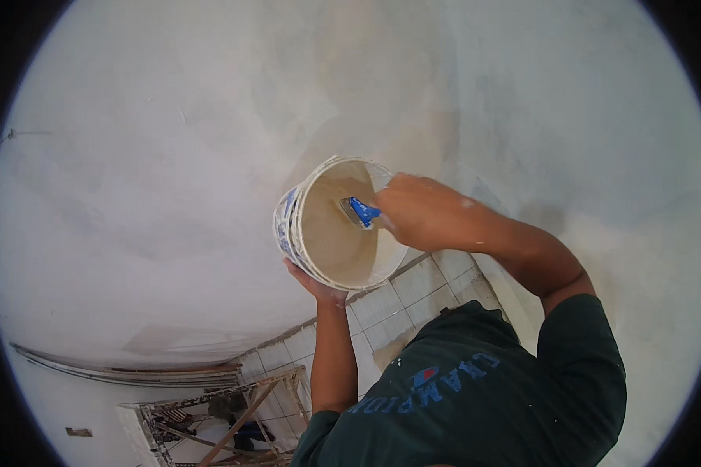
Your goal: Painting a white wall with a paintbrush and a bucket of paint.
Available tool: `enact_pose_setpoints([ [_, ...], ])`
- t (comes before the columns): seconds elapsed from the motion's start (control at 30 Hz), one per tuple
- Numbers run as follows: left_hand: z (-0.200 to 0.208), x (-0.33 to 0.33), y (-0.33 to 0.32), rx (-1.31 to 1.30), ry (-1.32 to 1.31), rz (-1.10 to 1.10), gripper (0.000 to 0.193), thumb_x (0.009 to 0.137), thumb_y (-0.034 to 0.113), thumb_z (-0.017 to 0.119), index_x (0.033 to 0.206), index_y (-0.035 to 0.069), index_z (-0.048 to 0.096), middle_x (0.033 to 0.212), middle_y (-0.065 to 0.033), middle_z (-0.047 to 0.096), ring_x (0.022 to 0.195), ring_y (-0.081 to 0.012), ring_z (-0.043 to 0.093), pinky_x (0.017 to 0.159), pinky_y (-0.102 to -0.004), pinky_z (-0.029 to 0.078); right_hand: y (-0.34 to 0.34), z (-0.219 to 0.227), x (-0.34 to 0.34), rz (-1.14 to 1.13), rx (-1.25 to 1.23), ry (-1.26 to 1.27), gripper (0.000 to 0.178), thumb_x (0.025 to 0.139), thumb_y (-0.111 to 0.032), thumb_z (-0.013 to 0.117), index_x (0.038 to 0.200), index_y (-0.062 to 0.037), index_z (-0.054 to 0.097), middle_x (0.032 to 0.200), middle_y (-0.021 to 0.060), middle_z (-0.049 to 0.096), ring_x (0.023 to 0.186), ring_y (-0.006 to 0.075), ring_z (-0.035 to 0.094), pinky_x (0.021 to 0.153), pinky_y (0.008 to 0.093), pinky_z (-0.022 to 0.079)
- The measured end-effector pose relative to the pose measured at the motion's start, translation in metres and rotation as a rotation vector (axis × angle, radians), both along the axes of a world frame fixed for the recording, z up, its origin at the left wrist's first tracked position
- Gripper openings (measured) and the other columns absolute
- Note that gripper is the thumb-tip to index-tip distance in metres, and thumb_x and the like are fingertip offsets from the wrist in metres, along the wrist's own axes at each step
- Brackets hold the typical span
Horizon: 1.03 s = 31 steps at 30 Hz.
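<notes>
A white plastic bucket (317, 268) with blue marks on its side is held up and tilted, its mouth facing me. Pale beige paint (327, 226) covers the inside. From below, my left hand (316, 286) grips the bucket's lower side, fingers curled round it. My right hand (417, 208) is closed on the blue handle of a paintbrush (361, 212) at the bucket's right rim. The brush's head points into the bucket; whether its bristles touch the paint is hard to make out.
A pale wall (171, 187) with damp-looking patches rises close behind the bucket. White floor tiles (401, 307) lie below. At the lower left stands a paint-spattered frame (234, 424) with things inside it, near long pipes or rods (132, 375) along the wall's foot.
</notes>
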<state>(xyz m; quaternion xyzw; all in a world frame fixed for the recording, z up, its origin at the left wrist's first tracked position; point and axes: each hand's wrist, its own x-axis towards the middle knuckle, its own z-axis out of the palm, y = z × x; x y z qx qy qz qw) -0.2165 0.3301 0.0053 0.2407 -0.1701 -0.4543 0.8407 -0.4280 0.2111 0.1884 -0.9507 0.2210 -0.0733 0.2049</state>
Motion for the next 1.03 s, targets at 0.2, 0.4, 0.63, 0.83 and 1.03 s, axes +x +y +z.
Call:
enact_pose_setpoints([
  [0.2,-0.004,0.008,0.012,0.143,-0.09,0.163,0.078,0.099,0.071,0.026,0.153,0.016,0.04,0.156,-0.0106,0.043,0.138,-0.0327,0.047,0.113,-0.0501,0.042,0.003,-0.029,0.056,-0.047,-0.175,-0.194,0.013,0.079,-0.003,0.063,0.085,0.0038,0.073,0.087,0.0266,0.07,0.081,0.0401,0.072,0.07,0.0454,0.059],
  [0.4,-0.008,0.001,0.006,0.109,-0.032,0.052,0.076,0.1,0.07,0.03,0.154,0.018,0.038,0.155,-0.0103,0.042,0.139,-0.0323,0.044,0.114,-0.0509,0.04,0.01,-0.034,0.063,0.075,-0.109,-0.098,0.015,0.082,-0.004,0.062,0.087,0.0034,0.074,0.092,0.0276,0.071,0.082,0.0394,0.072,0.073,0.046,0.058],
  [0.63,0.002,-0.011,-0.005,0.035,0.14,0.001,0.075,0.099,0.068,0.034,0.153,0.017,0.04,0.154,-0.0082,0.044,0.139,-0.0306,0.045,0.115,-0.0495,0.039,-0.03,-0.043,0.001,-0.012,0.364,-0.405,0.023,0.089,-0.011,0.067,0.104,0.0057,0.073,0.087,0.0195,0.073,0.08,0.0293,0.07,0.078,0.0337,0.055],
  [0.83,-0.006,-0.01,-0.01,-0.087,0.222,-0.087,0.069,0.1,0.062,0.039,0.153,0.018,0.04,0.155,-0.0061,0.044,0.141,-0.0305,0.043,0.117,-0.0501,0.036,-0.068,-0.073,-0.037,-0.217,0.895,-0.698,0.026,0.094,0.0,0.064,0.119,0.0017,0.068,0.096,0.0015,0.07,0.08,0.0082,0.063,0.066,0.0224,0.048],
  [1.03,-0.006,-0.011,-0.025,-0.091,0.255,-0.269,0.077,0.096,0.071,0.036,0.157,0.023,0.034,0.162,-0.0045,0.033,0.145,-0.0313,0.037,0.117,-0.0573,0.033,-0.084,-0.019,-0.059,-0.498,0.739,-1.102,0.03,0.095,-0.004,0.066,0.124,-0.0009,0.064,0.087,-0.0007,0.064,0.067,0.0021,0.05,0.058,0.0179,0.04],
])
